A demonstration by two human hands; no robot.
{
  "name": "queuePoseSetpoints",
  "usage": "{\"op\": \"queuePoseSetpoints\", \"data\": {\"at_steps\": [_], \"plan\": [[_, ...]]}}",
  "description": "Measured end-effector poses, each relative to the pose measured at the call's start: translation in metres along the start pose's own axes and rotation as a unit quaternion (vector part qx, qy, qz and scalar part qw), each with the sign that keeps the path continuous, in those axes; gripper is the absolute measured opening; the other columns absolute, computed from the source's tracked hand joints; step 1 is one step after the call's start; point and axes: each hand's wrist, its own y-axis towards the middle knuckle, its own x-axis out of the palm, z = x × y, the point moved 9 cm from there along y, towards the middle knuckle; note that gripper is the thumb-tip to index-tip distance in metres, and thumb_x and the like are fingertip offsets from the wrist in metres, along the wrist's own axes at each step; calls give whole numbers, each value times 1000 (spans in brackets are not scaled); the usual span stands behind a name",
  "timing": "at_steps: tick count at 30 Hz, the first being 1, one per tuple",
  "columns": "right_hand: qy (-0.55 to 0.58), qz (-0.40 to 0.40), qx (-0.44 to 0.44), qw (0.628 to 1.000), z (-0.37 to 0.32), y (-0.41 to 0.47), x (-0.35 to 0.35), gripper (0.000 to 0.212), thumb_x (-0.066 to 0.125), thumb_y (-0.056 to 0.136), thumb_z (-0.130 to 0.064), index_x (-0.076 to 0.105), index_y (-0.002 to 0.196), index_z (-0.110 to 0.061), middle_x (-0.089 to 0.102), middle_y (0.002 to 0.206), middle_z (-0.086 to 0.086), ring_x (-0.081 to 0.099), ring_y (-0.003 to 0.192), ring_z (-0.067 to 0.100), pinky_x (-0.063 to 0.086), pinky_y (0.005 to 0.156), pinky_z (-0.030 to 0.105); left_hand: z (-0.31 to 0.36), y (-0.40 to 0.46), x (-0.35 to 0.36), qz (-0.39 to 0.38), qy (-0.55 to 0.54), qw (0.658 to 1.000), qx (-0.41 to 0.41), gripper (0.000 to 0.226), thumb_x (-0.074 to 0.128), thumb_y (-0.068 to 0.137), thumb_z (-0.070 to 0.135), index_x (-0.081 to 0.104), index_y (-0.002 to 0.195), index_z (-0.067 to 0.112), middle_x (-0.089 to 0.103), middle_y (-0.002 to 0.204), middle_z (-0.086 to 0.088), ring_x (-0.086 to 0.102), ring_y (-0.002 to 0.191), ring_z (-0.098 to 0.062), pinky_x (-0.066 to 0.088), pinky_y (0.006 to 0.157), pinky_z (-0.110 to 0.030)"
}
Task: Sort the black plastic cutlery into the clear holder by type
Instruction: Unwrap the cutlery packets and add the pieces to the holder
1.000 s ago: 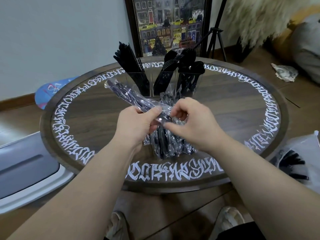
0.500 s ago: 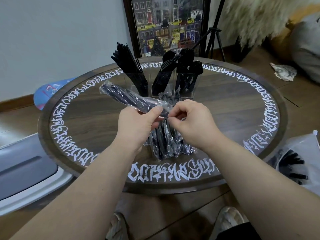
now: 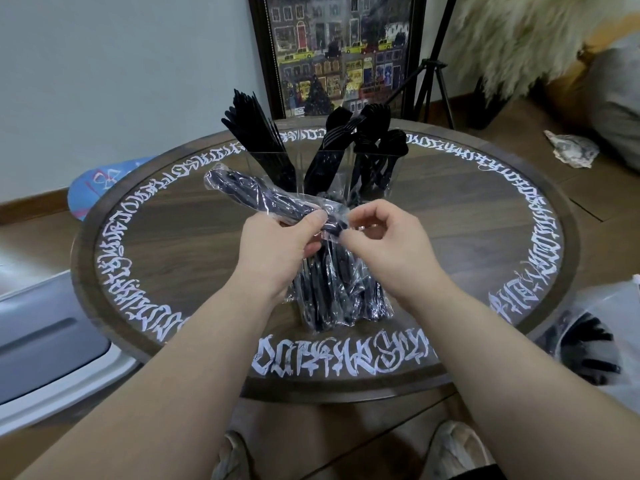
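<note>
Closest in, the left hand [image 3: 277, 244] grips a wrapped cutlery packet [image 3: 256, 197] around its near end, thumb pressed on top, so the packet juts up and away to the left over the round table [image 3: 166, 237]. The right hand [image 3: 384, 244] pinches the clear film at that same end between thumb and forefinger, the other fingers curled — judging from this, the step in hand is opening the wrapper to get the pieces out. Which types are inside I cannot tell through the film.

Just below the hands lies a pile of more wrapped packets [image 3: 332, 292], still sealed by the look of them, so much of the sorting is left to do.

The likely trouble starts with the film: it looks thin and slick, and if it gives all at once the black pieces could shoot out onto the table or over its edge to the floor. A hard tug sideways could also swing the far end of the packet, which hangs just in front of the clear holder [image 3: 273, 168] — the holder is light-looking and top-heavy with tall cutlery, and a knock might tip it or spill a compartment.

Further off, the holder's left compartment carries the knives [image 3: 252, 133], the middle what look like forks [image 3: 336, 140], the right the spoons [image 3: 388, 143]. The forks lean toward the spoons above the rims, so a piece dropped in carelessly could land in the wrong compartment.
</note>
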Motion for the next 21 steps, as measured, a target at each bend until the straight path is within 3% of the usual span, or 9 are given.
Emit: {"op": "queuePoseSetpoints", "data": {"at_steps": [2,5,8,11,16,19,21], "plan": [[-89,17,-42,995,-7,1,0,21,77,74,-27,61,87,-26,62,90,-8,58,77,8,47,71,23,4,3,7,-11,14,1000,12,4,72,83,12,72,79,12,74,80,-5,72,83,-22,57,69,-29],[-107,59,-70,990,-12,5,-10,15,74,77,-21,61,79,-27,65,82,-10,61,75,9,51,74,30,14,7,20,-28,58,997,33,10,72,82,12,72,74,17,74,74,-1,71,78,-19,57,68,-28],[-40,81,-30,995,-2,8,-26,18,71,78,-13,65,67,-26,66,67,-9,62,70,11,55,75,38,20,10,26,-41,88,995,36,10,74,81,15,72,72,15,74,75,-5,71,77,-21,58,72,-33],[109,68,50,990,11,8,-26,21,69,79,-7,65,64,-20,68,68,2,63,70,20,56,75,42,19,8,29,-51,71,996,20,10,72,84,14,71,74,15,74,75,-2,71,77,-17,58,72,-31],[337,43,176,924,21,6,-7,17,57,87,1,59,75,-9,64,70,5,62,66,17,49,67,30,10,9,20,-10,-24,999,-27,12,70,84,11,66,73,8,72,80,-11,70,76,-20,55,62,-24],[368,27,221,903,23,2,3,9,55,87,-5,61,83,-11,66,78,4,63,69,18,49,67,30,8,9,9,13,-47,998,-34,12,71,84,10,64,75,6,71,80,-12,70,75,-21,56,59,-22],[319,21,204,925,18,4,3,6,58,87,-12,63,89,-13,67,86,4,62,75,18,49,65,31,5,8,2,29,-39,998,-36,12,72,83,11,64,75,7,72,87,-15,70,82,-25,55,60,-24]]}}
